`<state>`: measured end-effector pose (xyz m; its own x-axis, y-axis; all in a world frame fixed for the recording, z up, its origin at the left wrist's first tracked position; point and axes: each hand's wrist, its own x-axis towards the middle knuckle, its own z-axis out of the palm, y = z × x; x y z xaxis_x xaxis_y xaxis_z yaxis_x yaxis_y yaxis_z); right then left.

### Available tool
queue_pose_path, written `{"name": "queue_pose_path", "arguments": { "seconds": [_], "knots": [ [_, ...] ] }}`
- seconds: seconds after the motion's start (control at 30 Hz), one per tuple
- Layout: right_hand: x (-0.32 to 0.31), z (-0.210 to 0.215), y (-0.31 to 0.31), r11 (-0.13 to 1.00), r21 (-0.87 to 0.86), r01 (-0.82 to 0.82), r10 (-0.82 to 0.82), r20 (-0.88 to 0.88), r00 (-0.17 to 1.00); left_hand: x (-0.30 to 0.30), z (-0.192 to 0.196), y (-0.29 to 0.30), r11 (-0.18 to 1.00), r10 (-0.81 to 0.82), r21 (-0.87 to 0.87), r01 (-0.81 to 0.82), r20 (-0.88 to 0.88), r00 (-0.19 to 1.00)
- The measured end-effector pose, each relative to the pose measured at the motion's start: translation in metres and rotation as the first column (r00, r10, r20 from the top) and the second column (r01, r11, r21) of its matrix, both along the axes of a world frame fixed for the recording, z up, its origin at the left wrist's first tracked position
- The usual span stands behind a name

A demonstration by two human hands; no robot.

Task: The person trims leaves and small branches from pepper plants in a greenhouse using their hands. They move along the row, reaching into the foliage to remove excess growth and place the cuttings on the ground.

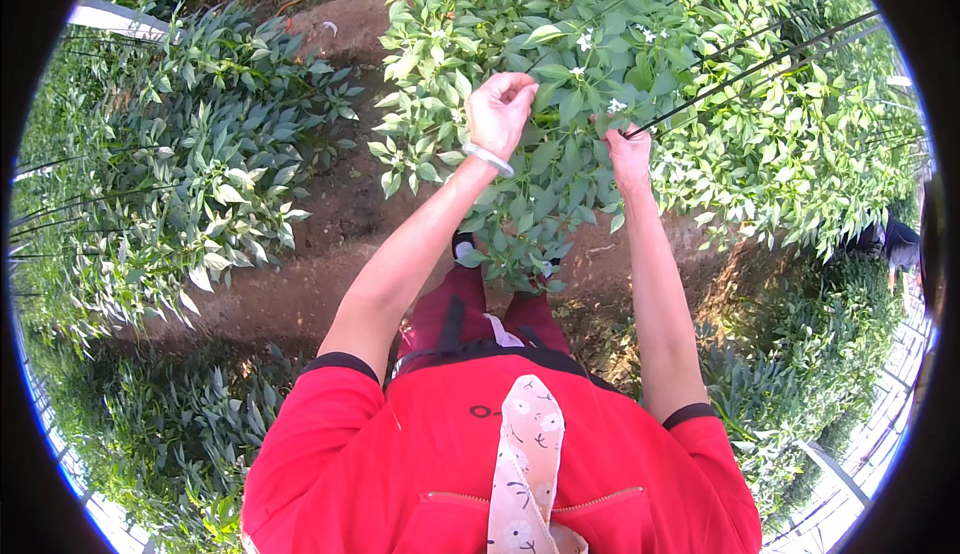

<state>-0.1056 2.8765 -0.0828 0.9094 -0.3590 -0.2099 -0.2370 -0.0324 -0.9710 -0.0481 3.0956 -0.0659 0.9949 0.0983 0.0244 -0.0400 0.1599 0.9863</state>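
My left hand (503, 112), with a pale bangle (488, 159) at its wrist, is raised over the left part of a leafy plant with white flowers (570, 104). Its fingers are curled together in a pinch; what is between them, if anything, does not show. To the right, my right hand (630, 154) is closed at the near end of a thin dark cord (750, 72), which runs taut up and to the right across the foliage. White blossoms (616, 107) sit just above that hand. Leaves hide the plant's stems.
Rows of similar plants (220, 154) grow on the left, with bare brown soil (350, 199) between. More dark cords cross the upper right foliage. Another person (895, 244) is partly visible at the far right edge. A white strip (120, 19) lies at upper left.
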Motion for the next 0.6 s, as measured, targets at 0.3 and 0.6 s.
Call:
{"name": "queue_pose_path", "arguments": {
  "seconds": [0.3, 0.6],
  "knots": [
    [-0.009, 0.007, -0.003, 0.999, 0.007, -0.045, 0.045, -0.017, 0.999, -0.007, -0.013, -0.042, 0.6, -0.561, -0.699, 0.39, -0.021, 0.827],
    [-0.049, 0.066, 0.024, 0.991, -0.129, -0.028, 0.049, 0.164, 0.985, -0.036, 0.01, -0.052, 0.929, -0.333, -0.158, 0.334, 0.034, 0.942]
  ]
}}
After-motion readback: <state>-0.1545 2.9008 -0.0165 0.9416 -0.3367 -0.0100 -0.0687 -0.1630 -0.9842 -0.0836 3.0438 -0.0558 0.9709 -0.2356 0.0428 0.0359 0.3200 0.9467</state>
